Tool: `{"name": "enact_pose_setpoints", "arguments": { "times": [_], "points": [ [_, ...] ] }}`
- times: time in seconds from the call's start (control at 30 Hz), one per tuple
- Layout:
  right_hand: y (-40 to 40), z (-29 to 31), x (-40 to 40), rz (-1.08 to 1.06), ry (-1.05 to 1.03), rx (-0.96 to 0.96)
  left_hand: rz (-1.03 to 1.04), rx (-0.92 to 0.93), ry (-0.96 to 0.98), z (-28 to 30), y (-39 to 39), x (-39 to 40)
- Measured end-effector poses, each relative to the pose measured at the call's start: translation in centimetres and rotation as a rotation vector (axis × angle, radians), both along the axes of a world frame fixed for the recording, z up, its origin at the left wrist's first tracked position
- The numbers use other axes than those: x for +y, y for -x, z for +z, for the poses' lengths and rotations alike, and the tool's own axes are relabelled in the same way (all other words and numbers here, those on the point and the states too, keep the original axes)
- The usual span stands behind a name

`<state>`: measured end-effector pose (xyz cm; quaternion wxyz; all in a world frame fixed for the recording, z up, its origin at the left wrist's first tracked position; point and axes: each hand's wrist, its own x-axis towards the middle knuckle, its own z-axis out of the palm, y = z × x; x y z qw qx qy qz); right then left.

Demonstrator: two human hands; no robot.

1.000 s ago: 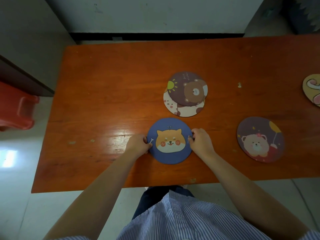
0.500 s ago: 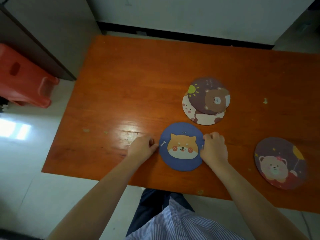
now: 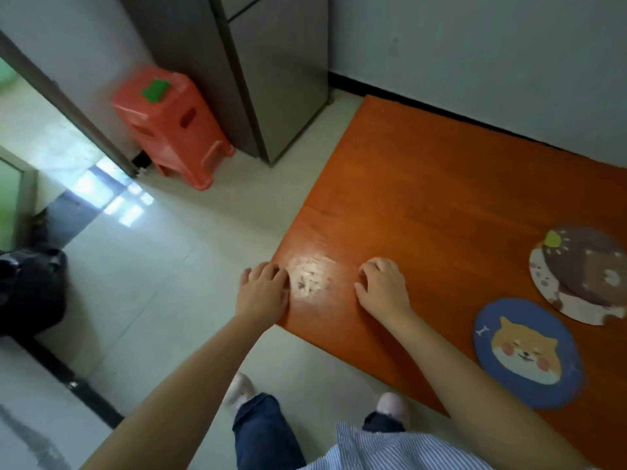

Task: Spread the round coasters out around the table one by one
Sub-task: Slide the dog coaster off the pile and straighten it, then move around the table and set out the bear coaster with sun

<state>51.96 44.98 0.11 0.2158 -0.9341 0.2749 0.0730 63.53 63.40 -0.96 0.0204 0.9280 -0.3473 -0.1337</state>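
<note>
The blue round coaster (image 3: 529, 352) with a dog face lies flat on the orange table (image 3: 441, 198) near its front edge, at the right of the view. Behind it a brown bear coaster (image 3: 587, 262) lies on top of a white spotted coaster (image 3: 549, 293). My left hand (image 3: 263, 290) rests at the table's left edge, fingers curled, holding nothing. My right hand (image 3: 383, 286) rests on the bare tabletop, fingers curled, empty, well left of the blue coaster.
An orange plastic stool (image 3: 169, 123) stands on the pale floor to the left, beside a grey cabinet (image 3: 271, 79). A dark bag (image 3: 30, 286) lies at the far left. The wall runs behind the table.
Both hands have let go of the blue coaster and moved left to the table's left end. The camera has swung left, so the coasters now sit at the right.
</note>
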Motion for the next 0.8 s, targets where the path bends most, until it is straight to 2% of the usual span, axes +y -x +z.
{"name": "enact_pose_setpoints", "arguments": {
  "times": [0.2, 0.37, 0.47, 0.63, 0.8],
  "points": [
    [-10.5, 0.0, 8.9, -0.145, -0.014, 0.046, -0.194, 0.103, -0.104, 0.6, -8.8, 7.5],
    [-14.7, -0.9, 11.4, -0.315, 0.050, 0.096, -0.223, 0.133, -0.126, 0.8, -15.6, 10.6],
    [-16.2, -1.6, 11.1, -0.385, 0.106, 0.078, -0.274, 0.161, -0.128, 0.3, -18.6, 8.9],
    [-19.1, -2.1, 7.0, -0.529, 0.215, 0.066, -0.499, 0.166, -0.129, 0.2, -22.6, 2.7],
    [-22.1, -2.3, 2.2, -0.706, 0.188, 0.086, -0.680, 0.135, -0.158, 0.8, -27.7, -4.6]
  ]
}}
